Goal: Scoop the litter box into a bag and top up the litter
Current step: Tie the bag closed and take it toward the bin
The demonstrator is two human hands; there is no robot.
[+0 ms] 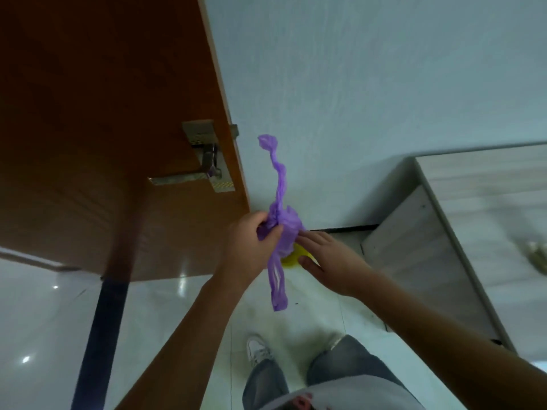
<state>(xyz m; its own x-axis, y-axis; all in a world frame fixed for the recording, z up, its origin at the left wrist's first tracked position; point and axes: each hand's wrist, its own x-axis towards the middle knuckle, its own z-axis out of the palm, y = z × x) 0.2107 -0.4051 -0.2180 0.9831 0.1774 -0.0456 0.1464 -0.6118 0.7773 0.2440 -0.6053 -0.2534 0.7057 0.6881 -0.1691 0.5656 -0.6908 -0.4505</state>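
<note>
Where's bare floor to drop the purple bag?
Bare tile lies left of the shoe, between the door and the left forearm, and ahead between the feet and the wall. Right is crowded: the cabinet. Left hand grips the purple bag; right hand holds something yellow.

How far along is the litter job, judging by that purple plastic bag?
Nothing shows as done: the crumpled purple plastic bag is bunched and unopened. In hand: the left hand grips it, the right hand holds a yellow object beneath, only partly visible. Left: opening the bag, scooping, topping up; no litter box is in view.
</note>
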